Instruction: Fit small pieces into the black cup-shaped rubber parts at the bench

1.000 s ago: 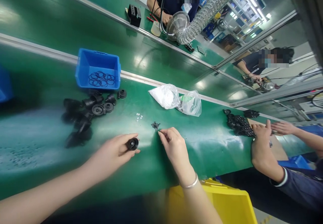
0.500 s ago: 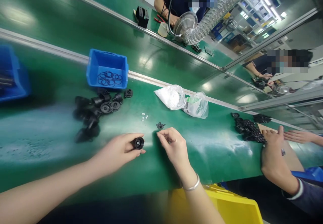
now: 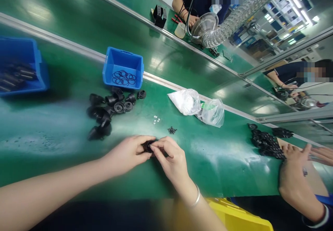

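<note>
My left hand (image 3: 132, 153) is wrapped round a black cylindrical plastic part (image 3: 149, 146), its open end turned toward my right hand. With thumb and forefinger pinched, my right hand (image 3: 168, 156) reaches into the mouth of that part; whatever the fingertips hold is hidden. Just beyond the hands lie a small cluster of tiny black rings (image 3: 172, 130) and several small white pieces (image 3: 156, 120). Left of these, black plastic parts (image 3: 104, 111) sit in a loose pile.
A blue bin (image 3: 123, 66) holds thin black rings; another blue bin (image 3: 23, 64) holds dark cylinders. Plastic bags (image 3: 186, 102) lie by the rail. At right, a co-worker's hands (image 3: 296, 165) are near a black heap (image 3: 266, 144). A yellow bin (image 3: 239, 217) stands below the table edge.
My right hand has moved left from beside the tiny black rings to the mouth of the black part in my left hand. The whole view has shifted slightly.
</note>
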{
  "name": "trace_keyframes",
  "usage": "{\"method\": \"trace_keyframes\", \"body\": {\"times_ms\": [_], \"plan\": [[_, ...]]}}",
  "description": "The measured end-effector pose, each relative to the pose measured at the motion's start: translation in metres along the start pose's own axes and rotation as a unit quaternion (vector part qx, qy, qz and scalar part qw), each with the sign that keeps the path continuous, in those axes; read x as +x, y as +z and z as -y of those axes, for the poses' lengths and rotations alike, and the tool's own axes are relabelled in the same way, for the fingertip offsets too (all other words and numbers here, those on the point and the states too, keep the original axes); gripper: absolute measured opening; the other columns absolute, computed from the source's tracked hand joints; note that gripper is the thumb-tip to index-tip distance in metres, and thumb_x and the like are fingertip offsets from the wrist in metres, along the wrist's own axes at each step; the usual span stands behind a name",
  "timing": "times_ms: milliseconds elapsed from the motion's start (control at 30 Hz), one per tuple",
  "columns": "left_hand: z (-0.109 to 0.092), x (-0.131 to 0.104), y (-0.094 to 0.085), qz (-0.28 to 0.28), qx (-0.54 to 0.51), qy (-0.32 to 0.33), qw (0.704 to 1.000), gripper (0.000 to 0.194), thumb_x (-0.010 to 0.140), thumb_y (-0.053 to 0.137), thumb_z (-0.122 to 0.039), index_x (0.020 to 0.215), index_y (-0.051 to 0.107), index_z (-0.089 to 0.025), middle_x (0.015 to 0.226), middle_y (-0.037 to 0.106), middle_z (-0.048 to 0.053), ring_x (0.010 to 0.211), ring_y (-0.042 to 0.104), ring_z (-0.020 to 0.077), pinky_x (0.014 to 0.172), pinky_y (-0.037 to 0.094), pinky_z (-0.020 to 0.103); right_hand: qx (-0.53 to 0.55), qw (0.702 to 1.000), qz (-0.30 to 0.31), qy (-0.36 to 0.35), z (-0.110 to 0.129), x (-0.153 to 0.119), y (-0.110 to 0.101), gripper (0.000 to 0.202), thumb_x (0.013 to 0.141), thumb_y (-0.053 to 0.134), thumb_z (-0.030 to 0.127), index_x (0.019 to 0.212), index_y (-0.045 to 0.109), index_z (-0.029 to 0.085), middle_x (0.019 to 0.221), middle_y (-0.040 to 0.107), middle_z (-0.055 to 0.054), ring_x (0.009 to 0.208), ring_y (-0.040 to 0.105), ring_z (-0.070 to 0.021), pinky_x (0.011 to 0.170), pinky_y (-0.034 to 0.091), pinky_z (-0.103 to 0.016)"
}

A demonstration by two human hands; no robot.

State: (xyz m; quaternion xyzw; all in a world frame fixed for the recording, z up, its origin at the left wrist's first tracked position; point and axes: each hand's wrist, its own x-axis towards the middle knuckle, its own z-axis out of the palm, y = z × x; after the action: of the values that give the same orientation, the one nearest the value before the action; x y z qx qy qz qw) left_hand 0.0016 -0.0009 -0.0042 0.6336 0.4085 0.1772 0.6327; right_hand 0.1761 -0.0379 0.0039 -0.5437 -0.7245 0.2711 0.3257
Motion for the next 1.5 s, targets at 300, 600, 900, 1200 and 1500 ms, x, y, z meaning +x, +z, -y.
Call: {"method": "trace_keyframes", "body": {"times_ms": [300, 600, 900, 1200, 1500], "plan": [[0.007, 0.001, 0.000, -0.001, 0.000, 0.007, 1.000, 0.040, 0.078, 0.056, -0.025, 0.118, 0.059, -0.022, 0.056, 0.038, -0.008, 0.051, 0.037, 0.0102, 0.048, 0.029, 0.020, -0.018, 1.000, 0.010, -0.024, 0.000, 0.000, 0.002, 0.011, 0.091, 0.055, 0.015, 0.091, 0.065, 0.018, 0.082, 0.061, -0.004, 0.074, 0.061, -0.0139, 0.065, 0.053, -0.026], [0.013, 0.002, -0.002, -0.008, -0.071, -0.019, 0.997, 0.046, 0.076, 0.057, -0.025, 0.122, 0.059, -0.022, 0.066, 0.063, -0.004, 0.062, 0.060, 0.0154, 0.056, 0.046, 0.023, -0.102, 0.991, 0.015, -0.087, -0.007, -0.022, 0.009, 0.034, 0.091, 0.050, 0.010, 0.123, 0.057, 0.020, 0.094, 0.061, -0.008, 0.082, 0.062, -0.0177, 0.073, 0.056, -0.033], [0.013, 0.002, -0.003, -0.015, -0.087, -0.032, 0.996, 0.047, 0.075, 0.058, -0.024, 0.122, 0.059, -0.021, 0.075, 0.072, -0.001, 0.071, 0.066, 0.0188, 0.065, 0.050, 0.027, -0.130, 0.986, 0.044, -0.094, -0.012, -0.025, 0.012, 0.048, 0.091, 0.048, 0.008, 0.137, 0.045, 0.021, 0.098, 0.058, -0.010, 0.085, 0.059, -0.0192, 0.072, 0.055, -0.035], [0.014, 0.002, -0.002, -0.002, -0.081, -0.030, 0.996, 0.046, 0.076, 0.054, -0.021, 0.122, 0.057, -0.022, 0.065, 0.061, -0.004, 0.060, 0.055, 0.0137, 0.059, 0.044, 0.024, -0.223, 0.964, 0.024, -0.143, -0.012, -0.031, 0.017, 0.059, 0.088, 0.053, 0.006, 0.143, 0.034, 0.014, 0.101, 0.060, -0.013, 0.087, 0.058, -0.0223, 0.070, 0.054, -0.036], [0.008, 0.001, -0.005, -0.013, -0.049, -0.037, 0.998, 0.049, 0.074, 0.053, -0.019, 0.123, 0.058, -0.021, 0.053, 0.039, -0.009, 0.050, 0.040, 0.0106, 0.050, 0.033, 0.021, -0.251, 0.955, -0.005, -0.155, -0.010, -0.030, 0.023, 0.053, 0.088, 0.053, 0.006, 0.139, 0.040, 0.012, 0.099, 0.060, -0.013, 0.083, 0.059, -0.0207, 0.066, 0.053, -0.034]]}}
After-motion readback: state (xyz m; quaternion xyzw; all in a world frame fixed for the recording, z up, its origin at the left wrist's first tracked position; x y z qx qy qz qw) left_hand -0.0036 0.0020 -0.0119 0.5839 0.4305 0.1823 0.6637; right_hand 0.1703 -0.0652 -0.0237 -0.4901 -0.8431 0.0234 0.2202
